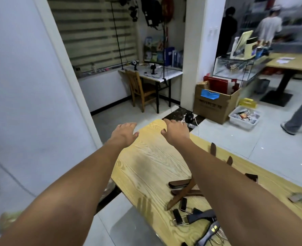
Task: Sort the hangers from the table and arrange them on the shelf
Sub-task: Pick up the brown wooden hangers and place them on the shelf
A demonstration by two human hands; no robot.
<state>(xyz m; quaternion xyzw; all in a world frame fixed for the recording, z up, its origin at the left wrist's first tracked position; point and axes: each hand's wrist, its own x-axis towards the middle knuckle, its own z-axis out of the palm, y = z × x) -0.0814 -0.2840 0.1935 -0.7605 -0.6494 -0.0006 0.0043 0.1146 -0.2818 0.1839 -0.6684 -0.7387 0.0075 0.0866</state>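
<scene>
A pile of dark brown wooden hangers [182, 189] lies on the light wood table [146, 166], partly hidden under my right forearm. Black clip hangers [191, 217] with metal clips lie nearer the table's front edge. More brown hanger ends [213, 149] poke out beyond my right arm. My left hand [124, 133] is stretched out above the table's far left edge, fingers apart, holding nothing. My right hand [176, 131] reaches over the table's far corner, fingers spread and empty. No shelf is clearly in view.
A white wall [31, 86] stands close on the left. Beyond the table are a wooden chair [141, 89], a white desk [155, 73], a cardboard box [215, 103] and a white bin [244, 118]. People stand and walk at the far right.
</scene>
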